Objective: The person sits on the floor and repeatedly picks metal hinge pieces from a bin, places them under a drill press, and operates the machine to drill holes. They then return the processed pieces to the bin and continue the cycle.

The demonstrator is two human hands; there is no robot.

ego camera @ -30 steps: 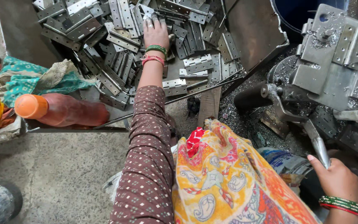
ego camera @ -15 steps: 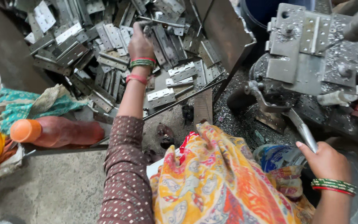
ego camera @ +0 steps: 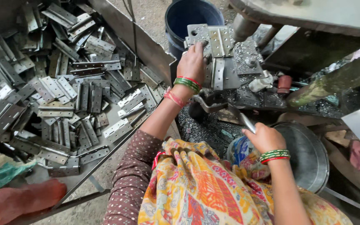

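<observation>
- Hinge plate (ego camera: 218, 41) lies flat on the press fixture (ego camera: 230, 71), beside the blue bucket (ego camera: 192, 16).
- Left hand (ego camera: 192, 62) rests on the fixture, its fingers (ego camera: 201, 45) curled against the plate's edge.
- Right hand (ego camera: 264, 137) is closed around the metal lever (ego camera: 243, 120).
- Loose hinges (ego camera: 71, 96) fill the tray at left.

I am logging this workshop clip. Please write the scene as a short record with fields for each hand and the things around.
left hand: left hand rests on the metal fixture, fingers at a hinge plate on it
right hand: right hand grips the lever handle
at left: tray of loose hinges
behind fixture: blue bucket
near right hand: round metal pan
on bench: metal shavings
</observation>
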